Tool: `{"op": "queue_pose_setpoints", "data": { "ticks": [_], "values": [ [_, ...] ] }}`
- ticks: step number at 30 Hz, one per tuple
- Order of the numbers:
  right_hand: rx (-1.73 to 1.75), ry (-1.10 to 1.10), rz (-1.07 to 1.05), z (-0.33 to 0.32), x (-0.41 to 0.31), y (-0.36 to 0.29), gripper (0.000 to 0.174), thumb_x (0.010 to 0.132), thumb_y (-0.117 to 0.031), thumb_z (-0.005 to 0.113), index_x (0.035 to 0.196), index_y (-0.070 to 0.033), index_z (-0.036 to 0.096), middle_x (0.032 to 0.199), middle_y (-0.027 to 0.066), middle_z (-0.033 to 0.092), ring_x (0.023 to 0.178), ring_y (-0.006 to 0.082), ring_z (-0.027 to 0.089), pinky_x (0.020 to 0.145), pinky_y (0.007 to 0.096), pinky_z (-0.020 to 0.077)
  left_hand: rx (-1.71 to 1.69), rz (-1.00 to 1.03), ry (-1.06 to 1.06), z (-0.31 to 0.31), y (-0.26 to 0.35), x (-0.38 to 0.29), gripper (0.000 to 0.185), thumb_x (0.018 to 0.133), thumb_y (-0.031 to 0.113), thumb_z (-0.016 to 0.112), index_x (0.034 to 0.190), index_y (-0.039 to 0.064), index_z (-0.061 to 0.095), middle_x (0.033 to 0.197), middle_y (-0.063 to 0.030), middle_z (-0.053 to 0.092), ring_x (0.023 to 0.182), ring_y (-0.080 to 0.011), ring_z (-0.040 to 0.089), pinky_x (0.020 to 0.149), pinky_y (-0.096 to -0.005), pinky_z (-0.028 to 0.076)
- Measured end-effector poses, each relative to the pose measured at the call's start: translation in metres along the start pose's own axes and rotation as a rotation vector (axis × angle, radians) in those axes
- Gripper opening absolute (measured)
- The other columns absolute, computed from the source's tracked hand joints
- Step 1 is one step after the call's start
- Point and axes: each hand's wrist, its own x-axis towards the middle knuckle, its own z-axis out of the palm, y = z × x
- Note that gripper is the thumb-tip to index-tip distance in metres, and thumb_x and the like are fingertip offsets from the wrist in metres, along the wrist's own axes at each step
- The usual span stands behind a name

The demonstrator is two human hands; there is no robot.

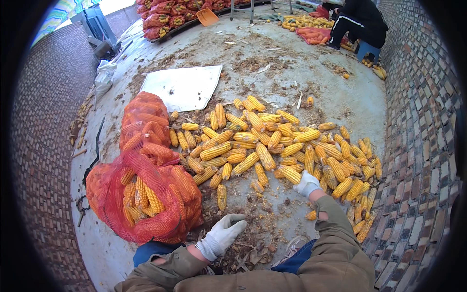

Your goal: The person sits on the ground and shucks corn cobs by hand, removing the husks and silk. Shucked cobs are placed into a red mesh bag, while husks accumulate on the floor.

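My right hand (307, 183), in a white work glove, is closed around the near end of a yellow corn cob (290, 174) at the front of a heap of husked corn cobs (251, 137). Gloved the same way, my left hand (225, 233) hovers over the littered floor with fingers curled and a gap by the thumb; nothing shows in it. Just left of that hand stands a red mesh sack (182, 204), its mouth rolled back and cobs visible inside. Behind it leans a second filled red mesh sack (144, 116).
Brick walls (416, 153) rise on both sides. A white sheet (182, 87) lies beyond the sacks. Stacked corn sacks (160, 20) and an orange shovel blade (207, 17) are at the back. A person (359, 22) sits on a blue stool (368, 51) at far right, near more corn.
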Motion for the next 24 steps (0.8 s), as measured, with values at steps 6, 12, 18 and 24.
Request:
{"op": "queue_pose_setpoints", "data": {
  "ticks": [6, 12, 18, 24],
  "values": [
    [-0.296, 0.095, -0.579, -0.053, -0.13, -0.068, 0.068, 0.077, -0.049, 0.073, 0.125, -0.006, 0.052, 0.11, 0.0176, 0.064, 0.1, 0.0342, 0.065, 0.085, 0.0422, 0.0528, 0.762, 0.794, 0.376, -0.006, 0.038, -0.026, 0.053, 0.09, 0.034, 0.067, 0.124, -0.004, 0.054, 0.117, -0.0229, 0.059, 0.105, -0.0342, 0.059, 0.091, -0.0418, 0.048],
    [-0.414, 0.585, -1.128, -0.077, -0.248, -0.118, 0.068, 0.073, -0.048, 0.075, 0.125, -0.008, 0.057, 0.094, 0.0061, 0.059, 0.087, 0.0246, 0.061, 0.072, 0.0392, 0.0476, 0.831, 0.674, 0.112, -0.037, 0.037, -0.036, 0.049, 0.099, 0.044, 0.045, 0.122, 0.002, 0.056, 0.102, -0.0241, 0.066, 0.095, -0.0405, 0.065, 0.085, -0.0436, 0.052],
    [-0.431, 0.825, -0.963, -0.083, -0.316, -0.122, 0.072, 0.073, -0.04, 0.077, 0.132, -0.006, 0.054, 0.099, 0.0063, 0.059, 0.091, 0.0258, 0.06, 0.075, 0.0404, 0.0488, 0.607, 0.73, 0.066, -0.027, 0.041, -0.057, 0.069, 0.101, 0.057, 0.029, 0.095, -0.001, 0.066, 0.094, -0.028, 0.066, 0.096, -0.0461, 0.061, 0.084, -0.0477, 0.048],
    [-0.217, 0.155, -0.561, -0.085, -0.363, -0.135, 0.057, 0.072, -0.053, 0.074, 0.11, -0.012, 0.062, 0.098, 0.0147, 0.069, 0.09, 0.0308, 0.069, 0.076, 0.0423, 0.0549, 0.736, 0.769, 0.041, -0.027, 0.049, -0.111, 0.063, 0.101, 0.055, 0.033, 0.088, 0.003, 0.068, 0.077, -0.0242, 0.065, 0.08, -0.0428, 0.064, 0.072, -0.0463, 0.05]
  ]
}}
